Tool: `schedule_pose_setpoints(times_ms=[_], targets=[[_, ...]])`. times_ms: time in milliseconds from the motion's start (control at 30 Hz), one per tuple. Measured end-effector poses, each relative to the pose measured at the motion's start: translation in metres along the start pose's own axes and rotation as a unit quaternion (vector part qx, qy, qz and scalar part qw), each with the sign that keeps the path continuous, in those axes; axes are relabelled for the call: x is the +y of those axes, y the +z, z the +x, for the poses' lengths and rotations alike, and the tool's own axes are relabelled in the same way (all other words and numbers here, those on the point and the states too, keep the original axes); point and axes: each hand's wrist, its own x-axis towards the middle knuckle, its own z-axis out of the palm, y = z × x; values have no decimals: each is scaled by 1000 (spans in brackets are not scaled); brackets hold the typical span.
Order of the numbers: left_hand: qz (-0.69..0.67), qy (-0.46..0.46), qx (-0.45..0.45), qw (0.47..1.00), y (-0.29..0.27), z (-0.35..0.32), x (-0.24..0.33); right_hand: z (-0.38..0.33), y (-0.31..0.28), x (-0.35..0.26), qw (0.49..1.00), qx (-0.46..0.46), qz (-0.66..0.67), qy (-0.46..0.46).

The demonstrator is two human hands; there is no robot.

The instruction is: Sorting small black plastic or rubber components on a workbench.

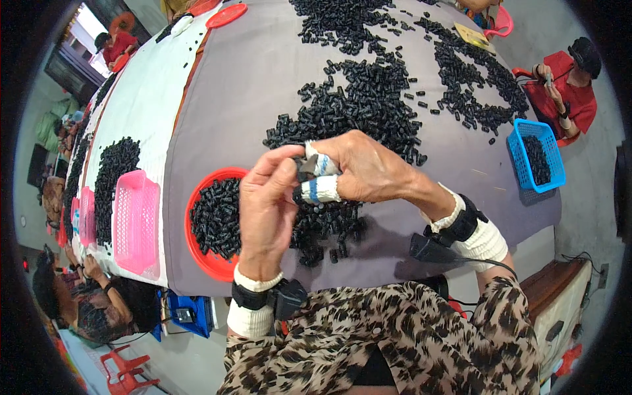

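Observation:
My left hand (266, 214) and my right hand (365, 164) meet over the table, fingertips close together. Thumb and fingers of the left one pinch a small black cylindrical piece (307, 164), partly hidden by the fingers. White cloth wraps with blue bands (319, 188) cover fingers of the right hand, which curls closed around the same piece. Below the hands lies a loose group of black pieces (329, 230). Beside the left hand stands a red round basin (195, 224) filled with similar black pieces (216, 214).
A large heap of black pieces (355, 105) spreads beyond my hands on the grey tablecloth (224, 99). Pink baskets (137, 220) stand on the left; a blue basket (553, 164) sits at the right edge. Several people work around, one in red (566, 92) at right.

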Motion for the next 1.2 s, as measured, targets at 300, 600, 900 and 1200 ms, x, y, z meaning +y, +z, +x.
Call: schedule_pose_setpoints(times_ms=[300, 600, 900, 1200], targets=[[426, 109, 266, 858, -128, -42, 32, -9, -24, 24, 997, 55, -40, 31], [627, 128, 48, 767, -54, 6, -34, -21, -31, 22, 993, 40, -48, 100], [768, 131, -58, 624, -57, 49, -89, -32, -36, 31, 986, 32, 1, 162], [772, 170, -44, 610, -49, 46, -90, -27, -29, 34, 984, 5, 53, 167]])
